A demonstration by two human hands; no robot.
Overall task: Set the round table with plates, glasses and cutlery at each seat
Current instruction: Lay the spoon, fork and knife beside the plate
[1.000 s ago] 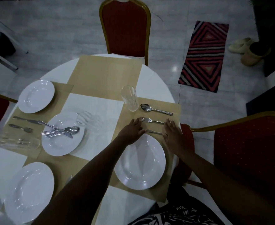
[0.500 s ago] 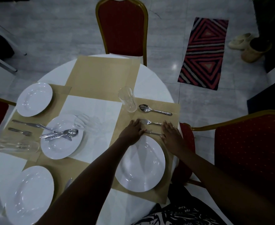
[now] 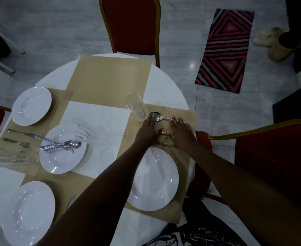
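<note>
Both hands lie side by side on the tan placemat. The left hand reaches flat, fingers straight, its fingertips at the bowl of the spoon. The right hand spreads its fingers over the spoon's handle. Whether either hand actually pinches the spoon cannot be told; both look flat and pressing.

Between and beneath the hands a fork shows only in part. Just nearer the person than the wrists lies a thin knife, and right behind it the white plate.

Just left of the left fingertips stands an upright empty glass.

Well to the left of the hands sits a second plate with cutlery piled across it, and a tumbler lying on its side at that plate's rim. All of it rests on the round table, with a red chair beyond the hands.
</note>
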